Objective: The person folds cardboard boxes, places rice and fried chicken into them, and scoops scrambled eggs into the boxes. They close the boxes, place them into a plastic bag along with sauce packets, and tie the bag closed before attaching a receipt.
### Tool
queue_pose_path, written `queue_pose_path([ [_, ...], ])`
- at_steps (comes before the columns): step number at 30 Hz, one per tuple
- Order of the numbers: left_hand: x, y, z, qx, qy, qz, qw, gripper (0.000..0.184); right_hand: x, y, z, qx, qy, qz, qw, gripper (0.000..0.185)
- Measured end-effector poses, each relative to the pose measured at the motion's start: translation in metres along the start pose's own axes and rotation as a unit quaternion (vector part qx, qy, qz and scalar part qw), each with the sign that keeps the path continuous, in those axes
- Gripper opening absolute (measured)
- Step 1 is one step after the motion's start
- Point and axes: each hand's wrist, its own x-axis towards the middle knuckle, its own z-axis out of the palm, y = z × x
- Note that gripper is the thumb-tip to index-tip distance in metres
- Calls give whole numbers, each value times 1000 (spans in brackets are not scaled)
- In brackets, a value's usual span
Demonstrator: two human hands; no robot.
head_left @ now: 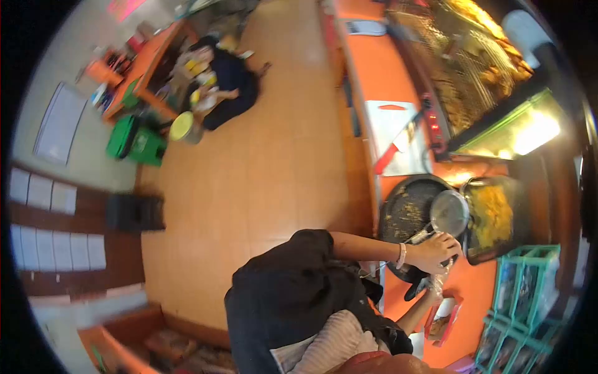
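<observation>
My left hand [433,251], with a pale bracelet at the wrist, is closed with its fingers curled on clear crinkled plastic [441,278], which looks like a thin glove. My right hand [431,293] is just below it, partly covered by that plastic, and its fingers are hidden. Both hands are over the orange counter [468,283], beside a large dark pan [405,209] with crumbs in it. A round metal strainer [450,213] rests over the pan's edge, close to my left hand. A dark handle [415,290] shows beside my right wrist.
A tray of yellow food [492,215] lies beyond the pan. A red-handled knife [392,154] rests on a white board [402,118] near a lit food case [483,81]. Near my right forearm are a red-edged box [443,321] and a teal rack [528,283]. Another person [233,81] sits on the floor.
</observation>
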Motion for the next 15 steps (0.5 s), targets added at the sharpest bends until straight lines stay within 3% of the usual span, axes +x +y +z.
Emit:
queue_pose_path([
  [2, 32, 4, 3, -20, 12, 49, 998, 39, -16, -13, -19, 35, 16, 31, 999, 62],
  [3, 45, 8, -4, -60, 22, 32, 997, 38, -26, -18, -24, 50, 26, 56, 997, 62],
  [5, 68, -3, 8, 11, -15, 37, 999, 38, -63, -47, -35, 74, 60, 39, 995, 64],
  [6, 80, 1, 15, 10, -95, 31, 995, 41, -76, -21, -49, 13, 107, 19, 994, 66],
  [9, 90, 19, 90, 53, -319, 162, 932, 65, -146, -54, -65, 33, 170, 204, 964, 67],
  [11, 81, 30, 144, 49, -338, 324, 882, 79, -171, -61, -67, 87, 196, 198, 956, 68],
  [12, 79, 31, 168, 47, -355, 359, 862, 75, -178, -44, -67, 50, 231, 138, 962, 68],
  [14, 69, 31, 210, 42, -366, 389, 844, 71, -191, -54, -76, 34, 248, 151, 956, 67],
  [15, 69, 24, 228, 37, -323, 431, 842, 60, -192, -55, -78, 18, 254, 154, 955, 66],
])
